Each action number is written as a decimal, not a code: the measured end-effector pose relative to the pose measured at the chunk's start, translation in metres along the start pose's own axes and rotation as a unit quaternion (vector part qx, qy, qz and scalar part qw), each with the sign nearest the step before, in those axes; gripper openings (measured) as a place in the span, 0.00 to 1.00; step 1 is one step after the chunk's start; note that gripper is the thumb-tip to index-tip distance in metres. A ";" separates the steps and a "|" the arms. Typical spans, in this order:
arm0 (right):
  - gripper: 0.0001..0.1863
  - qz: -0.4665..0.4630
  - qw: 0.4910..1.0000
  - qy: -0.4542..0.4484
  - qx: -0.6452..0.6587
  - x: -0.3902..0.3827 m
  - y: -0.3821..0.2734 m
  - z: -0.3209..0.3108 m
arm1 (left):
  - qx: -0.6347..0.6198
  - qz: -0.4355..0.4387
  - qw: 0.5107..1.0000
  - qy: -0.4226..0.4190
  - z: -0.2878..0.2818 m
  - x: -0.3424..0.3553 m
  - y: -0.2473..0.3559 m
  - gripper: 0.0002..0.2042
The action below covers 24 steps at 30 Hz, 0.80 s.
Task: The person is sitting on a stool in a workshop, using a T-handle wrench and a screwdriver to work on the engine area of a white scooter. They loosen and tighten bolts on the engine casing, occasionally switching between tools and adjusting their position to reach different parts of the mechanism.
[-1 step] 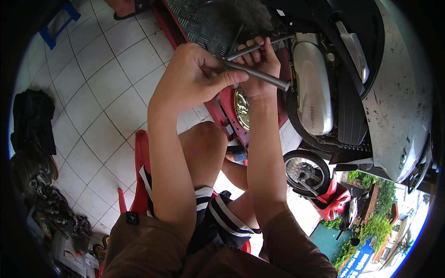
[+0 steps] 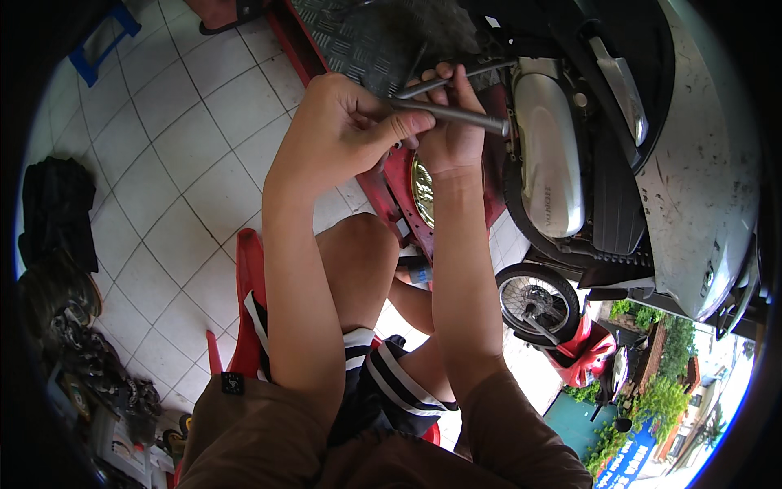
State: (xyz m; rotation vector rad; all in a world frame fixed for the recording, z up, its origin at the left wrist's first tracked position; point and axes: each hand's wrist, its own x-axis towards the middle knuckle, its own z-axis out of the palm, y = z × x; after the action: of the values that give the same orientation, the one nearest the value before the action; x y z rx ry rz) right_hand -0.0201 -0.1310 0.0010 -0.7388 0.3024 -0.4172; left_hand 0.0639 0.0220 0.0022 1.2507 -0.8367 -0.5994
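My left hand (image 2: 342,130) is closed on a grey steel rod (image 2: 468,116), its thumb along the rod and the capped end pointing right. My right hand (image 2: 452,138) sits just beyond it, fingers curled around a thinner dark metal bar (image 2: 493,67) that reaches toward the motorbike (image 2: 547,155). The two pieces converge near my left hand; I cannot tell whether they touch. Below my hands is a red metal platform (image 2: 379,183) with a shiny gold dish (image 2: 422,189), beside a diamond-plate surface (image 2: 354,37).
A blue stool (image 2: 102,49) stands at the upper left, dark parts (image 2: 81,342) pile along the left edge, and a red chair (image 2: 248,253) is under me. Pale tiles (image 2: 171,163) form the floor. Another red motorbike (image 2: 578,359) stands at the lower right, with greenery beyond.
My hands have shifted very slightly upward, and the capped end of the rod is a little higher. Both grips look the same.
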 end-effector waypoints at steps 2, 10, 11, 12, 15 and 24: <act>0.09 -0.001 0.995 0.039 -0.094 -0.004 0.017 0.014 | -0.033 -0.001 0.997 0.074 0.003 0.003 0.002 0.22; 0.07 0.009 0.997 0.027 -0.076 -0.011 0.026 -0.004 | 0.016 -0.051 0.987 0.150 -0.007 0.002 0.014 0.22; 0.07 0.005 0.997 0.021 -0.077 -0.010 0.025 -0.005 | 0.032 -0.062 0.982 0.175 -0.007 0.003 0.004 0.21; 0.07 -0.001 0.997 0.014 -0.077 -0.009 0.024 -0.002 | 0.049 -0.071 0.976 0.200 -0.008 0.004 0.003 0.21; 0.10 -0.026 0.996 0.019 -0.077 -0.005 0.019 0.005 | 0.132 -0.276 0.950 0.063 -0.014 -0.005 0.015 0.33; 0.11 -0.053 0.992 0.032 -0.108 0.000 0.012 0.010 | -0.039 -0.164 0.986 0.015 -0.022 -0.017 0.032 0.50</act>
State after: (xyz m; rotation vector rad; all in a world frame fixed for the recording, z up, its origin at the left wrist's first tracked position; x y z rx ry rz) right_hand -0.0133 -0.1172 -0.0001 -0.9578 0.3737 -0.5155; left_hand 0.0703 0.0556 0.0278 1.3329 -0.5786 -0.8673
